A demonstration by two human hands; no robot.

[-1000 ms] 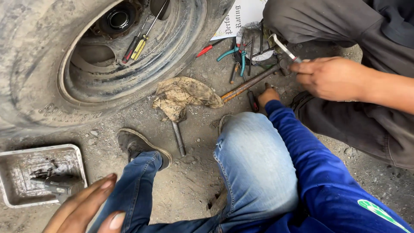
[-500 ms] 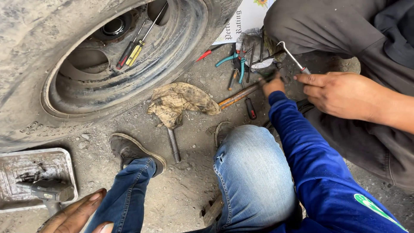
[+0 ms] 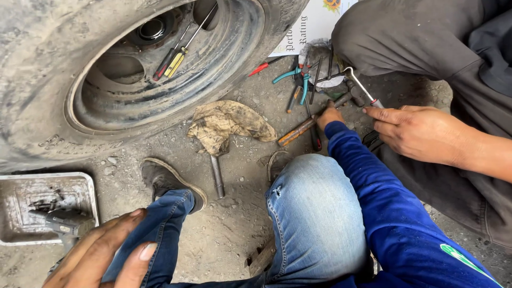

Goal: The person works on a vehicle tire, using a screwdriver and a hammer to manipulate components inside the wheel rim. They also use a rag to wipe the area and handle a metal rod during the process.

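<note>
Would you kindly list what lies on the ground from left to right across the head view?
Metal tray → shoe → dirty rag → wooden-handled tool under the right hand → a co-worker's hand.

We look down on dirt ground (image 3: 234,234) beside a large worn tyre (image 3: 42,69), with two screwdrivers (image 3: 173,53) lying inside its rim. Our right hand (image 3: 329,115), in a blue sleeve, reaches out over our jeans-clad knee and rests on a wooden-handled tool (image 3: 298,131) among scattered pliers (image 3: 298,80); whether its fingers are closed around the handle we cannot tell. Our left hand (image 3: 101,253) hangs open and empty at the lower edge, near a battered metal tray (image 3: 48,205). A crumpled dirty rag (image 3: 226,122) lies over a metal rod (image 3: 217,176). Another person's hand (image 3: 416,130) holds a thin bent metal tool (image 3: 362,88) just beside ours.
</note>
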